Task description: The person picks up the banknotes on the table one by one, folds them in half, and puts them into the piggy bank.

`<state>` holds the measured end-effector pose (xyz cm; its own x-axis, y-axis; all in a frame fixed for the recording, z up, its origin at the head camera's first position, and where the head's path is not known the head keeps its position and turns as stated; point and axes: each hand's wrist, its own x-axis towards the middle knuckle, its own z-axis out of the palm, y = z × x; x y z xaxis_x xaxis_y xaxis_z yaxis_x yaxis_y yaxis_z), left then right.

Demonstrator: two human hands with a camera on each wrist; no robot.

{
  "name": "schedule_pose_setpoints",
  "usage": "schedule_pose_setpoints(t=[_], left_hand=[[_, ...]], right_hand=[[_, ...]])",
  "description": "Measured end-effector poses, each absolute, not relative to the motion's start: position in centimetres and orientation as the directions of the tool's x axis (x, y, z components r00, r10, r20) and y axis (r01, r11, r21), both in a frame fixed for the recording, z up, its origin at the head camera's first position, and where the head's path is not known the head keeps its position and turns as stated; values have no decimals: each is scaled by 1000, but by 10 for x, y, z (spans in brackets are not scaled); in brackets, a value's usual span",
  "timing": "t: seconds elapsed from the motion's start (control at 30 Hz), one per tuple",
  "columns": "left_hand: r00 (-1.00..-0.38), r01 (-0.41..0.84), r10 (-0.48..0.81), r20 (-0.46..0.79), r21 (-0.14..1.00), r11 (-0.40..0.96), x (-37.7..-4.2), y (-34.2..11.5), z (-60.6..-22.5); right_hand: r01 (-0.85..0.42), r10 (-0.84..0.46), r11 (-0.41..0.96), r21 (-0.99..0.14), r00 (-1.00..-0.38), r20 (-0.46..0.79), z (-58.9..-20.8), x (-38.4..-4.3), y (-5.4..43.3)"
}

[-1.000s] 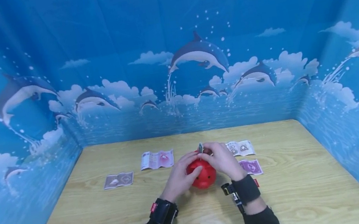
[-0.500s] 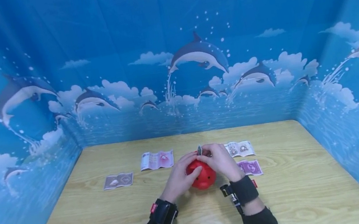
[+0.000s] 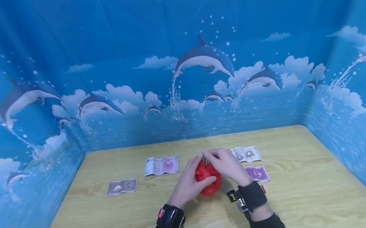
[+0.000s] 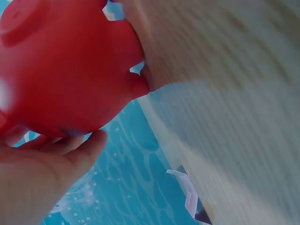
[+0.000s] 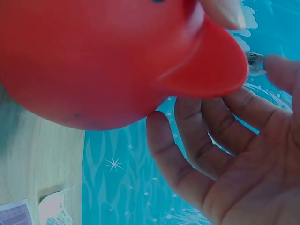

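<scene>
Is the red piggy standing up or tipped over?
Standing up: the left wrist view shows the red piggy with its feet toward the table.

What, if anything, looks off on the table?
Minor only: the grayish banknote and pink-lilac banknote are wavy along fold creases, not flat. In the right wrist view, the red piggy bank has small dark specks on its side; can't tell if scuffs. Nothing looks spilled.
</scene>
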<state>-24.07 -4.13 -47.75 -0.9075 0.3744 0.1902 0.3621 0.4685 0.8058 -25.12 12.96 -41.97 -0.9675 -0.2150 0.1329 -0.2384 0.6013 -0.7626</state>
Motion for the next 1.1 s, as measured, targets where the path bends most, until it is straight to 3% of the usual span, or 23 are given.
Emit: schedule_pose_setpoints(t=[1.1], left_hand=[[-934, 235, 351, 61, 847, 478, -247, -40, -476]], right_hand=[[-290, -222, 643, -708, -956, 191, -425, -252, 126]])
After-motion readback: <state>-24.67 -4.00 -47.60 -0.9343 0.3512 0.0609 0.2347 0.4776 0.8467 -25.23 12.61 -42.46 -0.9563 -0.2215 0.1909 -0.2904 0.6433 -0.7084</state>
